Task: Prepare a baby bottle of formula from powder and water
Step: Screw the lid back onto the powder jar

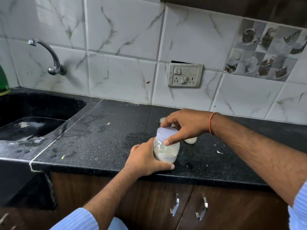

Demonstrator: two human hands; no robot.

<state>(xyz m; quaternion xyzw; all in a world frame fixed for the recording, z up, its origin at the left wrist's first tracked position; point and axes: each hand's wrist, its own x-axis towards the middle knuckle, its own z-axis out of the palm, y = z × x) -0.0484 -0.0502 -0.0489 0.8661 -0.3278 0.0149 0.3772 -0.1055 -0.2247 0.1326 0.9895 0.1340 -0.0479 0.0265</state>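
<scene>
Clear plastic, partly filled with pale powder, the jar (166, 151) stood upright on the black counter (103, 135), close to the front edge and well to the right of the sink (33, 120). Its long axis ran straight up, so the pale lilac lid (167, 132) faced the camera from above. The left hand (144, 161) wrapped the jar's lower body from the sink side, thumb laid along the base, steadying it. The right hand (186, 126) came down on the jar from behind and to the right, fingers and thumb curled round the lid's rim, gripping it. Directly behind the jar, mostly hidden by that hand, sat a small white vessel (191, 140) and something rounded that could not be made out.

Judging by the grips, the lid was about to be twisted. The turn would be about the jar's vertical axis. The right hand, directly over the lid, was placed to do it while the left held the body still.
</scene>
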